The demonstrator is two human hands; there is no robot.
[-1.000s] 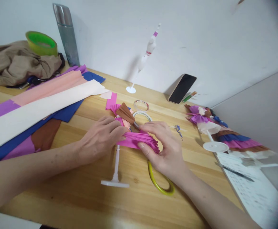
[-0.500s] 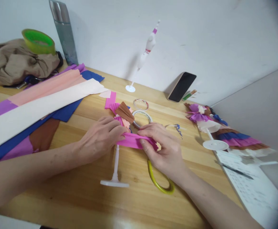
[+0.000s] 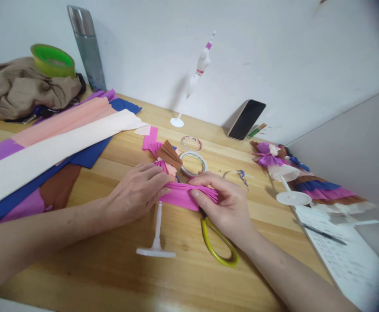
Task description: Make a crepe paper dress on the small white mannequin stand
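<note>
A pleated pink crepe paper skirt (image 3: 184,195) lies on the wooden table (image 3: 111,268), wrapped round a small doll figure on a white stand (image 3: 156,247). My left hand (image 3: 137,190) is closed on the skirt's left end, at the figure's waist. My right hand (image 3: 225,203) pinches the skirt's right part between thumb and fingers. Brown and pink paper pieces (image 3: 168,154) stick out above the hands. Yellow-handled scissors (image 3: 218,247) lie under my right wrist.
Long crepe paper sheets (image 3: 46,147) in cream, peach, blue and purple lie at left. Tape rings (image 3: 194,162) sit behind the hands. A bare doll stand (image 3: 192,82), a phone (image 3: 246,119), a steel flask (image 3: 87,47), a green tape roll (image 3: 53,60) on cloth, a dressed doll (image 3: 293,182) and paper with a pen (image 3: 338,255) are around.
My right hand shifted a little along the pink skirt, regripping its pleats; the scissors' handle shows more. The left hand stayed in place.
</note>
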